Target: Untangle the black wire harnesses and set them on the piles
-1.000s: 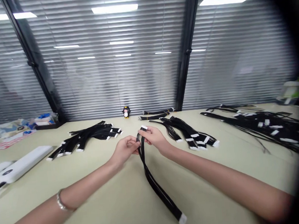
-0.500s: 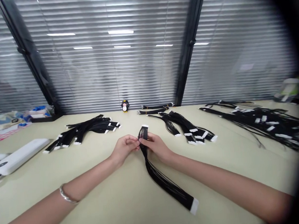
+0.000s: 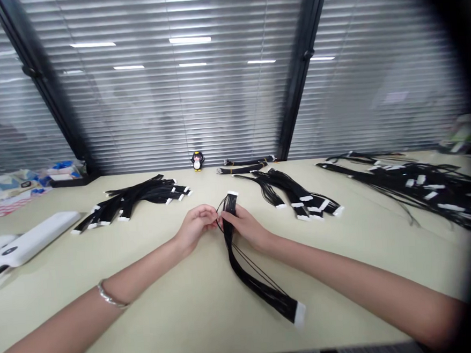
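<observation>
A black wire harness (image 3: 242, 267) with a white connector at each end lies lengthwise before me. My right hand (image 3: 242, 224) grips it just below its upper connector, thumb on top. Its lower end trails toward the table's front edge, with a couple of wires standing apart from the bundle. On the other side, my left hand (image 3: 200, 224) pinches one or two thin wires pulled out sideways from the harness near that upper connector. The fingertips of both hands almost meet there.
Piles of similar harnesses lie to the left (image 3: 136, 199), right of centre (image 3: 291, 194) and far right (image 3: 421, 185). Tied wire bundles (image 3: 245, 169) and a penguin figurine (image 3: 197, 161) stand at the back. A white device (image 3: 42, 238) with a black cable lies at left.
My left hand has drawn a wire or two leftward out of the bundle, making a small loop. A pair of wires now stands apart along the harness's lower part. The view has tilted slightly.
</observation>
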A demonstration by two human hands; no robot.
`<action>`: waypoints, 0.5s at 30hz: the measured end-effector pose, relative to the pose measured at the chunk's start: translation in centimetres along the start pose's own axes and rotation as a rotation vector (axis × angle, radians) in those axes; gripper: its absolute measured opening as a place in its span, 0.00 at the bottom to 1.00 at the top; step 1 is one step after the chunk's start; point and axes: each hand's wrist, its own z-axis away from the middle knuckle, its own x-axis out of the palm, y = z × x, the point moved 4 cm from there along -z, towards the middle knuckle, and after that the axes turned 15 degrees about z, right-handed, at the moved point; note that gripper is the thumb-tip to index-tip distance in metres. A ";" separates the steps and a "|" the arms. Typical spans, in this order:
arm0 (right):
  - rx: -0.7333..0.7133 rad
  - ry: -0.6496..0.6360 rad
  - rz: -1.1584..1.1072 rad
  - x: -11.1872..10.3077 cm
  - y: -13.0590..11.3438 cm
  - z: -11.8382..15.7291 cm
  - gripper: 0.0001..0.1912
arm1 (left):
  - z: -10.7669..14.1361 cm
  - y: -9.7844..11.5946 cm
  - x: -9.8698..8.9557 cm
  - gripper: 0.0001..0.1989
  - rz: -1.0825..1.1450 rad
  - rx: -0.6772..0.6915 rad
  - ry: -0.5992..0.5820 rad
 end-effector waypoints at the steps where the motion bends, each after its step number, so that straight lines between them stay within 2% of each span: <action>1: 0.002 -0.005 -0.011 0.0 0.0 0.0 0.09 | 0.0 0.0 0.0 0.07 -0.005 -0.004 -0.008; 8: 0.043 -0.018 -0.064 -0.1 -0.6 0.1 0.09 | 0.0 -0.2 0.0 0.09 -0.087 -0.009 -0.064; 15: 0.086 -0.028 0.016 0.2 -0.3 0.2 0.08 | 0.3 0.0 0.4 0.08 -0.132 -0.022 -0.075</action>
